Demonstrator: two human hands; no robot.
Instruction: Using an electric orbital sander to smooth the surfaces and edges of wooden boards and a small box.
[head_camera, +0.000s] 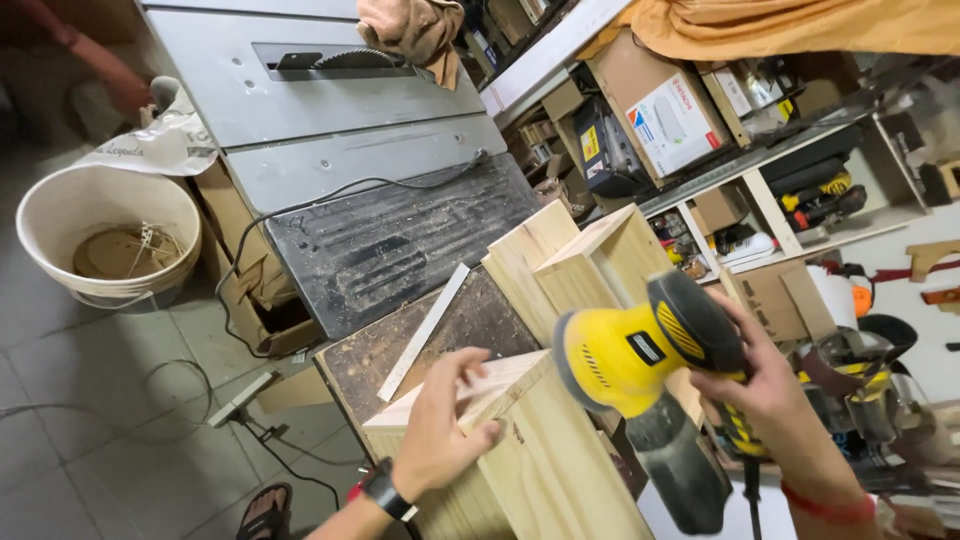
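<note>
- Head view looks down on a cluttered workshop, where two bare hands work at a pale pine wooden box (560, 470) standing on a dark, scuffed wooden desk (400, 350).
- Left hand (440, 425), with a black wristwatch (385, 492) on its wrist, lies flat and open on the top edge of the pine box; its fingers are spread over the wood and grip nothing.
- Right hand (755, 380), with a red band (825, 505) at the wrist, is closed around the black top grip of a yellow and black electric sander (640, 355).
- That sander is tilted, its yellow body just above the upper corner of the pine box; whether its pad touches the wood cannot be told.
- Its dark dust bag (680, 465) hangs down beside the box.
- A second open pine box (590, 265) stands just behind the first, farther from the person.
- A thin pale wooden strip (425, 330) lies slanted on the desk near the left hand.
- Beyond the desk stands a grey metal table saw (300, 110) with its toothed blade (345, 58) showing and a tan cloth (415, 28) draped on its far end.
- A black cable (300, 215) trails over the saw's edge.
- A cream plastic bucket (110, 240) sits on the tiled floor (90, 420) to one side.
- Shelves (760, 190) with cardboard boxes and tools fill the other side.
- A sandalled foot (265, 512) shows at the bottom edge.
</note>
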